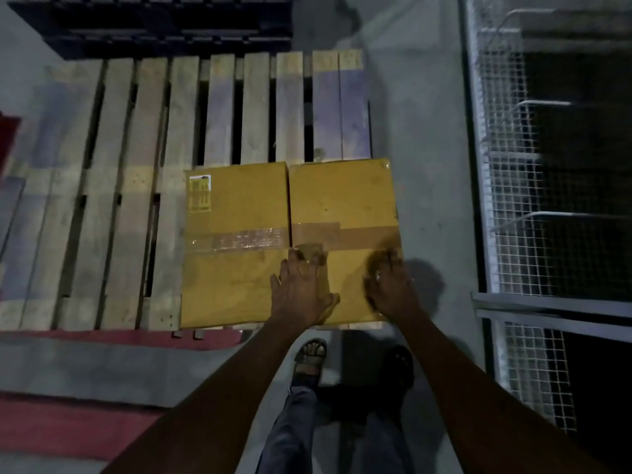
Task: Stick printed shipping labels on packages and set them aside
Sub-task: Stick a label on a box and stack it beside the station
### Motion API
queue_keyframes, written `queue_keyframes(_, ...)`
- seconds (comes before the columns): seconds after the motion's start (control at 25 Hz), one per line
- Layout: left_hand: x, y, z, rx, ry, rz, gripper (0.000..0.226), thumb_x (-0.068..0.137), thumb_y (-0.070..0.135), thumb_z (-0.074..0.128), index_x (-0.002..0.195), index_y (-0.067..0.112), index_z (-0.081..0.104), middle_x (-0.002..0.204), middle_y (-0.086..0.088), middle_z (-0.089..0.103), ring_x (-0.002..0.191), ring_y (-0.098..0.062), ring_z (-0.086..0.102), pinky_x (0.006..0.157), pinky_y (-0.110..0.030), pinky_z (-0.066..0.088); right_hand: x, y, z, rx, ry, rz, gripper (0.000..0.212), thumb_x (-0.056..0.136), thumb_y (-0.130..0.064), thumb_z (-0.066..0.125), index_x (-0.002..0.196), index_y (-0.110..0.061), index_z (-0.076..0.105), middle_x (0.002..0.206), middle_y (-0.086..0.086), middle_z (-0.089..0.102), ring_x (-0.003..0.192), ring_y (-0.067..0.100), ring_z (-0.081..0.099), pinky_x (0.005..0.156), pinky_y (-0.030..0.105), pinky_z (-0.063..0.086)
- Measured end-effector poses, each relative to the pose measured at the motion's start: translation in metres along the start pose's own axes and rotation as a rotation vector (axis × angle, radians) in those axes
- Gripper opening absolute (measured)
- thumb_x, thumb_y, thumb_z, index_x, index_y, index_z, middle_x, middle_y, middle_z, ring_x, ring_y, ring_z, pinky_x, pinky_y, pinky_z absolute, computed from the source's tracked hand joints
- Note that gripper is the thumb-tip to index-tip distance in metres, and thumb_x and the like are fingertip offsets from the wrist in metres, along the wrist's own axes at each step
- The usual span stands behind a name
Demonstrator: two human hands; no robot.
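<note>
Two brown cardboard boxes stand side by side on the near right corner of a wooden pallet [136, 165]. The left box [236, 206] carries a small printed label [199, 193] at its far left corner and clear tape across its top. The right box [342, 196] has brown tape across it and no label that I can see. My left hand [301, 289] lies flat with fingers spread on the near part of the tops, over the seam between the boxes. My right hand [390, 285] presses flat on the right box near its right edge. It is blurred.
A wire mesh cage [519, 200] with a metal frame runs along the right side. Dark pallets [154, 25] are stacked beyond the wooden one. Red floor markings [78, 425] run at the left. My feet stand on grey concrete just before the boxes.
</note>
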State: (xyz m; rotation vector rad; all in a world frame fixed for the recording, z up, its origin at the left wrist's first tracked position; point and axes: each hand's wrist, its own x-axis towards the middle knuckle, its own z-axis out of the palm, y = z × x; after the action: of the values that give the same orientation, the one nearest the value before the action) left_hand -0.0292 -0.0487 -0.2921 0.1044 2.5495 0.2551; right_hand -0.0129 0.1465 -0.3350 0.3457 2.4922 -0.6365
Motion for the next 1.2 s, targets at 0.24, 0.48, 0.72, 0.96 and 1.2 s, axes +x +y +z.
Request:
queue_keyframes(0.24,0.024,0.031,0.018,-0.112,-0.034,-0.081,0.091,0.084,0.055,0.060,0.153,0.028,0.007,0.158,-0.026,-0.003,0.140,-0.045,0.022,0.110,-0.052,0.030,0.015,0.034,0.007,-0.051,0.114,0.061,0.081,0.097,-0.049,0.046,0.153,-0.002,0.012,0.163,0.017,0.004,0.148,0.038,0.009,0.113,0.059,0.021)
queue_keyframes(0.48,0.041,0.087,0.016,-0.426,-0.067,-0.200,0.109,0.078,0.048,0.073,0.150,0.045,-0.009,0.148,-0.026,0.015,0.121,-0.051,0.042,0.098,-0.050,0.042,0.046,0.082,-0.031,0.444,0.219,0.239,0.096,0.069,-0.074,0.057,0.140,-0.014,0.035,0.143,0.016,0.038,0.128,0.040,0.040,0.103,0.053,0.038)
queue_keyframes(0.72,0.048,0.092,-0.005,-0.490,-0.009,-0.301,0.117,0.069,0.061,0.076,0.151,0.043,-0.005,0.142,-0.023,0.023,0.123,-0.049,0.039,0.101,-0.052,0.040,0.044,0.065,-0.064,0.531,0.036,0.104,0.101,0.067,-0.058,0.080,0.149,-0.038,0.025,0.145,0.013,0.035,0.129,0.036,0.042,0.103,0.048,0.041)
queue_keyframes(0.96,-0.013,0.111,-0.067,-0.315,-0.049,-0.176,0.112,0.065,0.073,0.071,0.152,0.045,0.006,0.146,-0.020,0.025,0.130,-0.045,0.035,0.098,-0.050,0.040,-0.062,0.048,-0.114,0.474,0.232,0.213,0.089,0.068,-0.066,0.074,0.143,-0.044,0.034,0.135,0.010,0.036,0.123,0.035,0.047,0.096,0.049,0.047)
queue_keyframes(1.2,-0.133,0.158,-0.164,-0.183,-0.042,0.174,0.109,0.067,0.077,0.065,0.153,0.041,0.008,0.143,-0.021,0.030,0.125,-0.044,0.042,0.092,-0.045,0.044,-0.235,0.021,-0.190,0.469,0.517,0.375,0.082,0.072,-0.066,0.070,0.143,-0.041,0.037,0.133,0.006,0.036,0.124,0.029,0.044,0.093,0.042,0.046)
